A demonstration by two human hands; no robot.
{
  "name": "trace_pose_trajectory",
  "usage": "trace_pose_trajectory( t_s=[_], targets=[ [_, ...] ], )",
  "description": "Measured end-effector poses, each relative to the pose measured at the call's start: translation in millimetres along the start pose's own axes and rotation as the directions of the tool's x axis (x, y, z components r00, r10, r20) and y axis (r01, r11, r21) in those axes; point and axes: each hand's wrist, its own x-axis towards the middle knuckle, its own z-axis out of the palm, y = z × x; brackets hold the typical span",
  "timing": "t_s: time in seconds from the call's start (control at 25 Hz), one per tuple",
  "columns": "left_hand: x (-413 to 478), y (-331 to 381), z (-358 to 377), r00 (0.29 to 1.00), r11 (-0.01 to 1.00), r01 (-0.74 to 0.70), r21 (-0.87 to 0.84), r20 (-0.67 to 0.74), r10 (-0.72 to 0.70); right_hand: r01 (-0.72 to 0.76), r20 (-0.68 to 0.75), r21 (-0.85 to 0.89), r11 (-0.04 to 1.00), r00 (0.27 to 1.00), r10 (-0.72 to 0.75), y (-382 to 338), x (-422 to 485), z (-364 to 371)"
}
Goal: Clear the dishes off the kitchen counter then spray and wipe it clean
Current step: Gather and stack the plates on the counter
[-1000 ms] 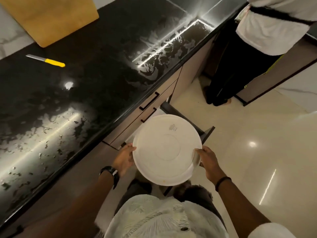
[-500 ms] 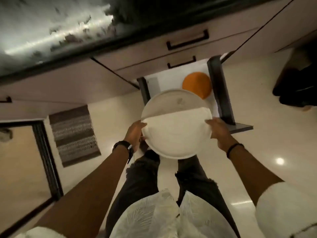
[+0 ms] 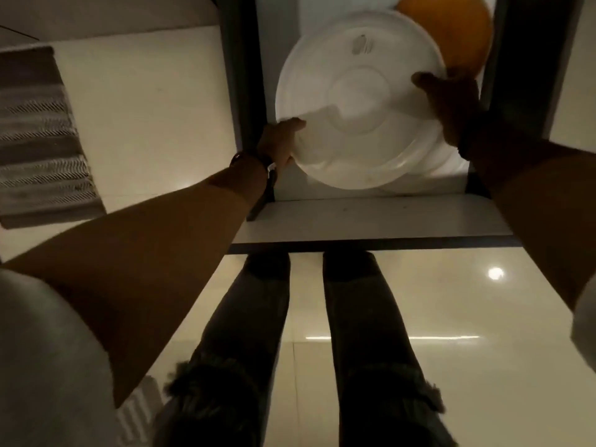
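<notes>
A large white plate (image 3: 358,98), turned bottom side up, is low inside the pulled-out drawer (image 3: 371,217). My left hand (image 3: 279,141) grips its near left rim and my right hand (image 3: 450,104) grips its right rim. An orange dish (image 3: 458,37) lies in the back right of the drawer, partly hidden behind the white plate. The kitchen counter is out of view.
The drawer's dark side rails (image 3: 242,91) run along both sides of the plate. A striped grey mat (image 3: 38,137) lies on the glossy cream floor at the left. My legs (image 3: 303,350) stand just in front of the drawer front.
I have bent down over the drawer and the counter has left the view. Both hands have carried the white plate forward and down into the drawer, toward the orange dish.
</notes>
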Motion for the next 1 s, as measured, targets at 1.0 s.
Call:
trace_pose_trajectory(
  t_s=[1.0],
  targets=[
    [-101,-108,-34,0.890,0.336,-0.449,0.828,0.384,0.244,0.538,0.324,-0.689,0.487,0.829,-0.456,127,-209,-19]
  ],
)
